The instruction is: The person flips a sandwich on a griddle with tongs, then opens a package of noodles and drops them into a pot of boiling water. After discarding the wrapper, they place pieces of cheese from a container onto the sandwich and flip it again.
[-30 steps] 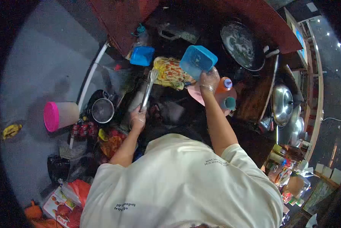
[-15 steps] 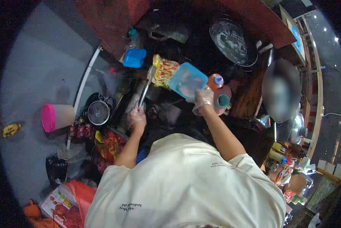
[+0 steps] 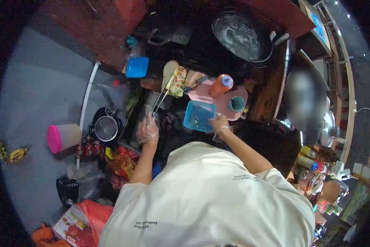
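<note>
My left hand (image 3: 148,129), in a clear plastic glove, is closed round metal tongs (image 3: 163,96). The tongs' far end meets a piece of food (image 3: 178,82) with red and white topping; a smooth, tan, rounded flap (image 3: 170,70) stands at its left side. My right hand (image 3: 220,123), also gloved, grips the right side of a blue plastic container (image 3: 200,115) that has a few small bits inside. Beyond it, a pink board (image 3: 200,93) carries an orange sauce bottle (image 3: 222,85) and a teal cup (image 3: 236,104). A knife (image 3: 196,83) lies near the food.
A large wok (image 3: 242,37) sits at the back right. A blue box (image 3: 136,67) stands at the back left. On the left are a strainer (image 3: 106,127) and a pink-lidded container (image 3: 63,138). A blurred figure (image 3: 306,99) is at the right.
My right hand has drawn the blue container back from the food, baring the board and knife. At the tongs, the food has gone from lying flat to looking partly folded.
</note>
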Available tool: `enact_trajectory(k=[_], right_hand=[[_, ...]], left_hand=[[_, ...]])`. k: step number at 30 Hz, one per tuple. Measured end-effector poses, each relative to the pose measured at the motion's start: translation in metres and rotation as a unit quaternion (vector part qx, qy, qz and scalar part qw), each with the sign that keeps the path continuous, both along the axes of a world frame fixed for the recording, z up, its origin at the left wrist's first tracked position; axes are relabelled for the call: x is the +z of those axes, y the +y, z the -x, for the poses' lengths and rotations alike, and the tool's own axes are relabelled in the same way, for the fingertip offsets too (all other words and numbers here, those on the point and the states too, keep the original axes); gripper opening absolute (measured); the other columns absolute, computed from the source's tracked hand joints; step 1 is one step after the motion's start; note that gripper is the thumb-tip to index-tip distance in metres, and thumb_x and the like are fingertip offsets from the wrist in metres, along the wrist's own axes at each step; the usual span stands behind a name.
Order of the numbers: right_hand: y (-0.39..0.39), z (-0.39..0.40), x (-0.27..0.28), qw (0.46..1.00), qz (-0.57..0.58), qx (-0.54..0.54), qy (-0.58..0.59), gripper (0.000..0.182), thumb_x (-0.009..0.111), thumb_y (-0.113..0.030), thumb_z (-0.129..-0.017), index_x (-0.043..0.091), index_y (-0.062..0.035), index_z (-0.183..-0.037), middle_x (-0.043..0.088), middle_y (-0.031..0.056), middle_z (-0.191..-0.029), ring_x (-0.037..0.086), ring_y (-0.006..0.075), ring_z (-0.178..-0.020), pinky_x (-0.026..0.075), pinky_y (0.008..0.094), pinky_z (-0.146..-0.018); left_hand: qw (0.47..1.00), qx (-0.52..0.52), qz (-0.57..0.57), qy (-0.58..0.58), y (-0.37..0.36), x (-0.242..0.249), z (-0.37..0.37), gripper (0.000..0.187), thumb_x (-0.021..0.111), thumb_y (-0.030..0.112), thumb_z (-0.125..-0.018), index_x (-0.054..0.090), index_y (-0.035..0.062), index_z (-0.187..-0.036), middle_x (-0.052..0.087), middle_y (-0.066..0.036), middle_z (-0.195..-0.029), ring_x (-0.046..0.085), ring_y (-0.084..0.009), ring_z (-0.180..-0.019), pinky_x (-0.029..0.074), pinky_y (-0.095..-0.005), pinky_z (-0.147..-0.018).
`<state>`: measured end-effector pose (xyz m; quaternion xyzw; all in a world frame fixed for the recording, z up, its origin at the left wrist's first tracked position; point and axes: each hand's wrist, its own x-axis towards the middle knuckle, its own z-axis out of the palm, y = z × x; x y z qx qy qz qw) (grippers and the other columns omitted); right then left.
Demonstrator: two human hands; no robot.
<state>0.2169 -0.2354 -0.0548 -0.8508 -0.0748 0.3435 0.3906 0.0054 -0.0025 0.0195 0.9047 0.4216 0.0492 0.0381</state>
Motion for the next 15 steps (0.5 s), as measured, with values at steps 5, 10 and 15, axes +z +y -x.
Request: enact_trajectory(k=[5, 10, 15], right_hand=[[-0.005, 0.0, -0.032, 1.0, 0.02, 0.009, 0.009, 0.026, 0.075, -0.018, -0.078, 0.066, 0.0045, -0.088, 0.068, 0.0167, -0.079, 0.067, 0.0264, -0.069, 0.053, 0.0402, -0.06], [0.004, -0.004, -0.004, 0.969, 0.132, 0.179, -0.105, 0.031, 0.075, -0.021, -0.076, 0.067, 0.0055, -0.091, 0.069, 0.0238, -0.082, 0.069, 0.0316, -0.073, 0.055, 0.042, -0.067], [0.003, -0.009, -0.003, 0.976, 0.138, 0.164, -0.041, 0.045, 0.072, -0.036, -0.077, 0.068, 0.0035, -0.099, 0.067, 0.0262, -0.1, 0.065, 0.0392, -0.098, 0.051, 0.0456, -0.089]], left_hand=[[0.995, -0.065, -0.08, -0.01, 0.002, -0.005, 0.0, 0.04, 0.059, 0.019, -0.09, 0.058, 0.0148, -0.13, 0.068, -0.011, -0.101, 0.064, -0.0308, -0.083, 0.053, -0.0413, -0.073], [0.988, -0.103, -0.108, -0.03, 0.005, -0.012, 0.001, 0.04, 0.061, 0.02, -0.09, 0.059, 0.0134, -0.129, 0.068, -0.01, -0.1, 0.063, -0.0301, -0.078, 0.053, -0.0407, -0.07], [0.98, -0.119, -0.151, -0.054, 0.004, -0.012, -0.001, 0.04, 0.061, 0.02, -0.089, 0.06, 0.0125, -0.128, 0.067, -0.009, -0.1, 0.061, -0.0297, -0.073, 0.053, -0.0408, -0.066]])
